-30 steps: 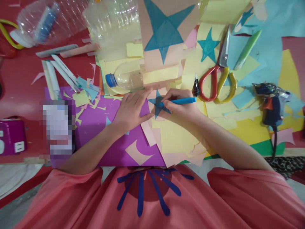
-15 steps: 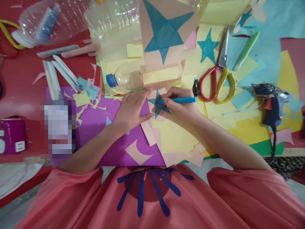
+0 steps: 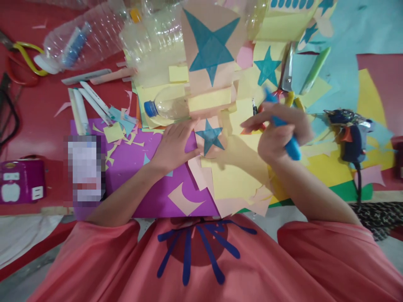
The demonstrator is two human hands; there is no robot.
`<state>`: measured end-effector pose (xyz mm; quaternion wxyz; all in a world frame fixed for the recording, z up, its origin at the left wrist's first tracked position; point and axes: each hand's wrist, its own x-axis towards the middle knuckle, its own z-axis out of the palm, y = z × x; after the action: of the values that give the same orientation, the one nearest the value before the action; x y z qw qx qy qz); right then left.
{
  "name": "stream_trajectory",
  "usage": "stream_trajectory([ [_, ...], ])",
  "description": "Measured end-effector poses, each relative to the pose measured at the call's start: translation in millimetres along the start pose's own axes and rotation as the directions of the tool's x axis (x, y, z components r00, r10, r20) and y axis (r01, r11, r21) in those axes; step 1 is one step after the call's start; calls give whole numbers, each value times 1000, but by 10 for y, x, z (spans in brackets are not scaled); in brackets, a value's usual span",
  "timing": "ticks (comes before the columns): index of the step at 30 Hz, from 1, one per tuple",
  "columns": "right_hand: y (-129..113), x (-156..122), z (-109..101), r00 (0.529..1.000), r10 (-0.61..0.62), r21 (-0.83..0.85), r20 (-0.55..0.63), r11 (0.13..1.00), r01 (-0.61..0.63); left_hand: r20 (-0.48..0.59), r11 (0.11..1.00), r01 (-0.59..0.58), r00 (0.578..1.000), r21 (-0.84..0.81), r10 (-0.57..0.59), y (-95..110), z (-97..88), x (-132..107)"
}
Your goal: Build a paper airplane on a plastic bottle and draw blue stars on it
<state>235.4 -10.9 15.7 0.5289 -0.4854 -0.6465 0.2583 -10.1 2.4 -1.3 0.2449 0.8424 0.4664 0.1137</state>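
My left hand (image 3: 178, 144) lies spread on the paper, its fingertips and thumb at the left edge of a pale pink piece bearing a blue star (image 3: 210, 137). Raised off the paper to the right, my right hand (image 3: 280, 132) is blurred by motion and holds a blue marker (image 3: 291, 144) between its fingers, with the index finger stretched out to the left. Behind that hand, red-and-yellow scissors (image 3: 288, 71) are partly covered. Two more blue stars lie beyond: a large star (image 3: 214, 44) on pink paper and a smaller star (image 3: 267, 66) on yellow paper.
Clear plastic bottles (image 3: 94, 37) stretch across the back left. A blue-capped bottle (image 3: 170, 102) lies ahead of my left hand. Several markers (image 3: 94, 102) and paper scraps are at the left, near a blurred-out phone (image 3: 85, 167). At the right is a glue gun (image 3: 352, 142) with its cord.
My right hand has lifted the blue marker off the star and moved right, turning the marker more upright. My left hand has stayed on the paper. The view has shifted slightly.
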Motion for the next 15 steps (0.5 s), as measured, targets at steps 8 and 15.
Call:
stream_trajectory([
  [8, 519, 437, -125, 980, -138, 24, 145, 990, 136, -17, 999, -42, 999, -9, 42, -45, -15, -34],
  [15, 477, 375, -93, 997, -63, -41, 44, 997, 64, -245, 984, -159, 960, -75, 137, -167, -16, -51],
])
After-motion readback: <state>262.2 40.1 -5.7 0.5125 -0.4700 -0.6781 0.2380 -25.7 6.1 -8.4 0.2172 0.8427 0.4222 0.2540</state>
